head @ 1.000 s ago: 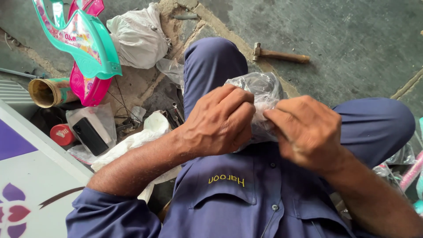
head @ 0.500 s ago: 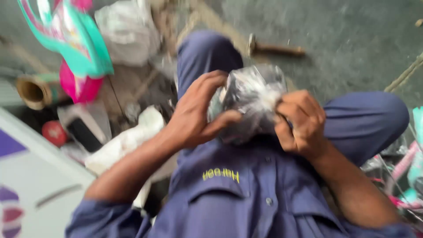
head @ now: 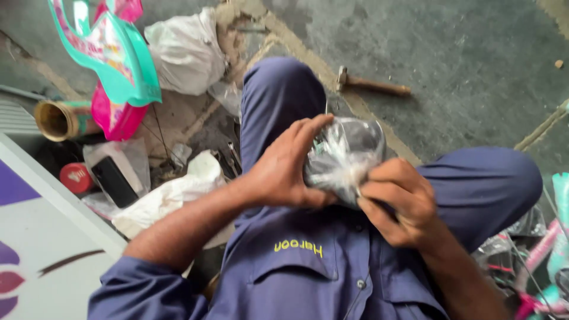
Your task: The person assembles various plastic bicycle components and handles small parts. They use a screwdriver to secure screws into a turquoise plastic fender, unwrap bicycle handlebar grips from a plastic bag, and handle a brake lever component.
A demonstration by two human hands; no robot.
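Fingers [head: 308,133] of the left hand [head: 278,172] now wrap the side of the clear plastic bag [head: 344,154], and the right hand [head: 397,201] pinches its gathered neck; a second ago both hands covered it, so the bag is now exposed and gripped above the lap. On the floor [head: 474,53] beyond the knee lie a hammer [head: 370,85], white bags [head: 184,50] and a cardboard tube [head: 59,118], none between the hands.

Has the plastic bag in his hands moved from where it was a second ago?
Cannot tell. The bag sits between the left hand and right hand over the left knee as before; the camera shifted, so any small move is unclear.
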